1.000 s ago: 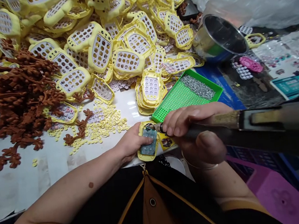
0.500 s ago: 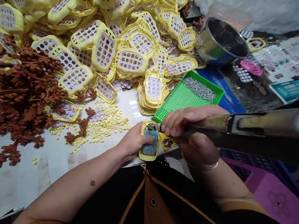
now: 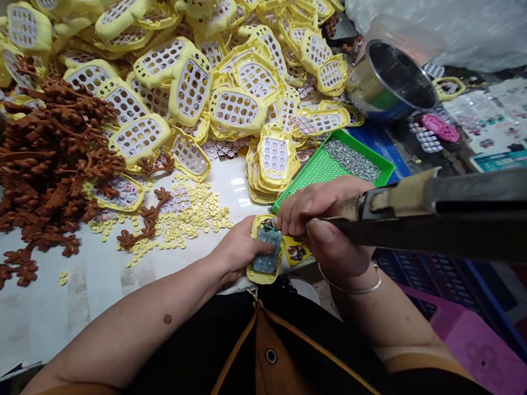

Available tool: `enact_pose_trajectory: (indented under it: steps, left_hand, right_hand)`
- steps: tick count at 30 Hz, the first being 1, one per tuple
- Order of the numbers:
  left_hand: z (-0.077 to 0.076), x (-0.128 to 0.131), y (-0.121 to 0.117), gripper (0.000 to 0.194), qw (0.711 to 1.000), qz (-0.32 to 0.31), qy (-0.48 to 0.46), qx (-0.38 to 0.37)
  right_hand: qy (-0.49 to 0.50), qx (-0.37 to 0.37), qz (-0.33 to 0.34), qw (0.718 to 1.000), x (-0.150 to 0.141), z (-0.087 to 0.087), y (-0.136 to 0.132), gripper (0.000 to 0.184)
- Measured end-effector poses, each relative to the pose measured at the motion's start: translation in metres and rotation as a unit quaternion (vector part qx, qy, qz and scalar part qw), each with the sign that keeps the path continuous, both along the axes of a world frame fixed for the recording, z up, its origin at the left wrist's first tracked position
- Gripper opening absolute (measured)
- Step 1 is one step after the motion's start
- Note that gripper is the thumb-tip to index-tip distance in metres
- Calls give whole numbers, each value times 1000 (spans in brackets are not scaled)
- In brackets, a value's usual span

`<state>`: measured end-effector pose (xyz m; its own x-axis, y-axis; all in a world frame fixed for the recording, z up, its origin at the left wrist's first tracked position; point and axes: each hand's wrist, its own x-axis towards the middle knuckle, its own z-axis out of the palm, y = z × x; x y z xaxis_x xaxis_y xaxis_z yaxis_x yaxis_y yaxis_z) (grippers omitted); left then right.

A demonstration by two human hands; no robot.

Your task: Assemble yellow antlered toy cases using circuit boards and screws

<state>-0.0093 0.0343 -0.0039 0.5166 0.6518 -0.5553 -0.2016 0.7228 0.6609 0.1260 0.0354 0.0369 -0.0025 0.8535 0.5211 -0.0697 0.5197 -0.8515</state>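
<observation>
My left hand (image 3: 239, 249) grips a yellow plastic toy shell (image 3: 262, 277) near the table's front edge, its thumb pressed on the dark green circuit board (image 3: 267, 250) inside. My right hand (image 3: 323, 210) is wrapped round a long, dark power screwdriver (image 3: 377, 214) that reaches in from the right. The tool's tip meets the upper end of the board; the exact contact point is too small to make out. Just beyond my right hand lies a green perforated tray (image 3: 308, 174) with many small silver screws (image 3: 352, 159) in it.
Yellow shells (image 3: 236, 110) are heaped across the back. Brown branch-like plastic parts (image 3: 50, 168) pile up at left, beside scattered small yellow buttons (image 3: 190, 214). A metal pot (image 3: 392, 79) lies tilted at right, near clear plastic bags (image 3: 427, 8). A pink stool (image 3: 483, 344) stands below right.
The screwdriver's body has swung slightly upward in view, and my right hand has shifted a little left with it. My left hand keeps hold of the shell.
</observation>
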Motion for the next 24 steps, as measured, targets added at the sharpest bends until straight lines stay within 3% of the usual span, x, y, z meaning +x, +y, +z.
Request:
enact_pose_trajectory:
  steps: [4,9,13,17,24]
  left_hand:
    - [0,0,0,45,1000,-14,20,9]
    - [4,0,2,42,999,-15,0,-31]
    - [6,-2,1,41,998,4,6,-61]
    - [9,-4,2,44,997,32,16,-70]
    - [13,-2,5,42,995,35,38,-83]
  right_hand:
    - [-32,-24,-10,999,4,-5,1,21]
    - [13,17,28,999,7,21,-6,15]
    - [56,57,-53,995,21,34,-3,13]
    - [57,100,-132,985,41,15,12,13]
    - [63,61,-147,985,56,-18,24,11]
